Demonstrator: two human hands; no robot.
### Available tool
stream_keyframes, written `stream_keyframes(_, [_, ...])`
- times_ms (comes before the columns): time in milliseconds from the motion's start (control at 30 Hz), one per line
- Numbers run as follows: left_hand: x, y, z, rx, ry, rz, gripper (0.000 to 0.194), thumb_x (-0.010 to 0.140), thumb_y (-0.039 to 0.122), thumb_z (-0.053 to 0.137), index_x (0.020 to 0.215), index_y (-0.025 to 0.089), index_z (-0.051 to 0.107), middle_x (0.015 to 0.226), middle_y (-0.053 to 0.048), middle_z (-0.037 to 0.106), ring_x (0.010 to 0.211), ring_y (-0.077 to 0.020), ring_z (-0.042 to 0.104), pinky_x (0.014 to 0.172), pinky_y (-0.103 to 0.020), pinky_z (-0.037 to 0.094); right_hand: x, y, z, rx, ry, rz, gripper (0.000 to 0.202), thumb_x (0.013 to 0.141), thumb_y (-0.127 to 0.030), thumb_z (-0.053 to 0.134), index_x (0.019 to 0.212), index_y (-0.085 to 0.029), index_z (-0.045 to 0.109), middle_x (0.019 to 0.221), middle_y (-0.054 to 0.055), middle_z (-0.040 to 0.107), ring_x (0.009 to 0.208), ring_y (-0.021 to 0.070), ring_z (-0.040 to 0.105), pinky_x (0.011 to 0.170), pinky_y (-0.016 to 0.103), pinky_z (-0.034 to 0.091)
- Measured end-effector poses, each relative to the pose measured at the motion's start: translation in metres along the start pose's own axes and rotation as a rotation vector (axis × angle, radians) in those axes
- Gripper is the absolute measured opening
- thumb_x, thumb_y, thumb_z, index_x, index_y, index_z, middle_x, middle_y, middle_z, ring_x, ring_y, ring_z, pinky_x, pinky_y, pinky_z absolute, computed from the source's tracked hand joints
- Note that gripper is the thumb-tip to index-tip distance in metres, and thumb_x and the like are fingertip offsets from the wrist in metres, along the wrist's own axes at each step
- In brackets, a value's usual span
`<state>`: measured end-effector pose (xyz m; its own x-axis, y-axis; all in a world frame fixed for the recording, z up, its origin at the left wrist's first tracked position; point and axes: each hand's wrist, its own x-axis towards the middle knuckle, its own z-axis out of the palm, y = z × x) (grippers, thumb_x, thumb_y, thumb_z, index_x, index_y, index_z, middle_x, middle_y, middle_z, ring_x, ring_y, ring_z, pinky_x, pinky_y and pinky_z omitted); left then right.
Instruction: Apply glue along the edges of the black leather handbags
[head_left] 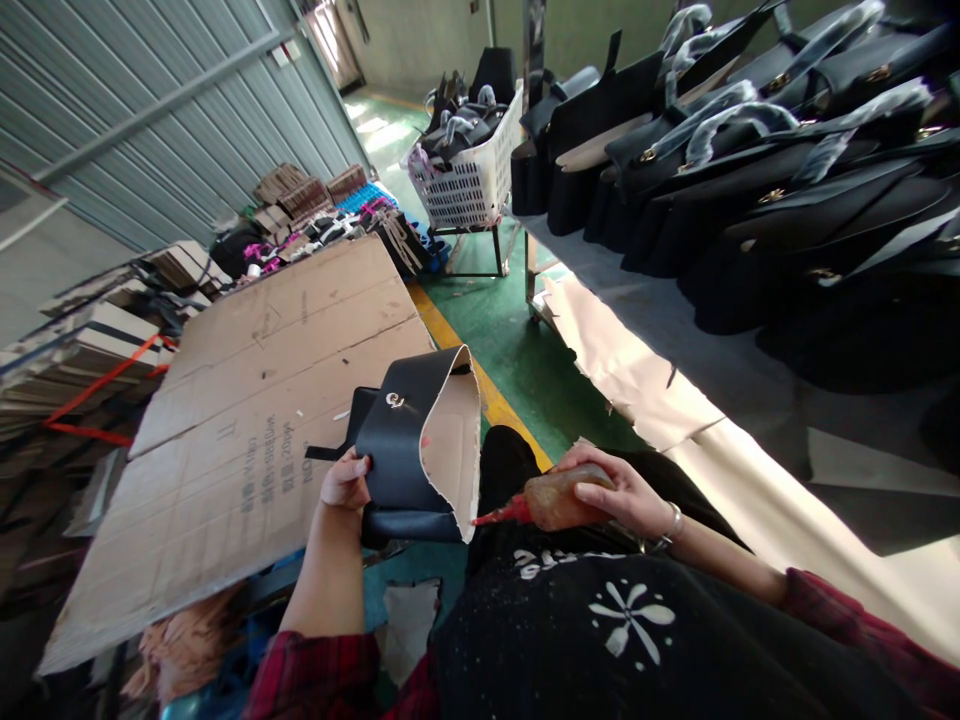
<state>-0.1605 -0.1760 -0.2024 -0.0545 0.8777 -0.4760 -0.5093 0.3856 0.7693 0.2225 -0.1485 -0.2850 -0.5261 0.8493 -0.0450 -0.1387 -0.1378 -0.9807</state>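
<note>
My left hand [347, 482] grips a black handbag body [401, 440] by its side, thumb on the outer face. The bag has a small metal clasp, and its open edge with a beige lining faces right. In my right hand [619, 490] is a brown glue bottle [566, 497], lying sideways with the fingers wrapped round it. Its red pointed nozzle reaches left to the lower corner of the bag's open edge; whether the tip touches it I cannot tell.
A cardboard-covered table [292, 350] lies to the left. Black handbags [720, 190] with wrapped handles crowd a shelf at right, brown paper [630, 370] below it. A white basket [469, 185] of bags stands ahead. Stacked pieces [97, 340] lie far left.
</note>
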Motion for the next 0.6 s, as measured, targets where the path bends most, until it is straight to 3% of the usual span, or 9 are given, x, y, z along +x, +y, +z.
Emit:
stream_keyframes(300, [-0.0024,0.0028,0.0068,0.023,-0.041,-0.058,0.077,0.041,0.026,0.088,0.114,0.011,0.067,0.119,-0.021,0.067,0.117,-0.0483,0.056,0.092,-0.062,0.050,0.0078,0.0089,-0.0089,-0.098,0.160,0.010,0.037,0.076,-0.053,0.074,0.094,-0.021,0.066,0.090,0.006,0.069,0.083,0.0226,0.064,0.075,0.033,0.051])
stream_keyframes(467, [-0.0029,0.0023,0.0067,0.018,-0.015,-0.056,0.076,0.041,0.025,0.087,0.113,0.013,0.068,0.117,-0.020,0.069,0.118,-0.0484,0.056,0.094,-0.062,0.048,0.0010,0.0092,-0.0055,-0.052,0.062,0.007,0.037,0.078,-0.054,0.072,0.095,-0.022,0.066,0.091,0.006,0.069,0.083,0.0223,0.063,0.073,0.032,0.051])
stream_keyframes(600, [-0.0021,0.0012,0.0049,0.018,0.002,-0.037,0.074,0.044,0.024,0.086,0.115,0.013,0.067,0.115,-0.020,0.069,0.119,-0.0474,0.056,0.096,-0.061,0.048,0.0000,0.0098,-0.0045,-0.024,0.107,0.043,0.039,0.076,-0.055,0.073,0.093,-0.021,0.064,0.091,0.006,0.068,0.082,0.0220,0.063,0.072,0.031,0.051])
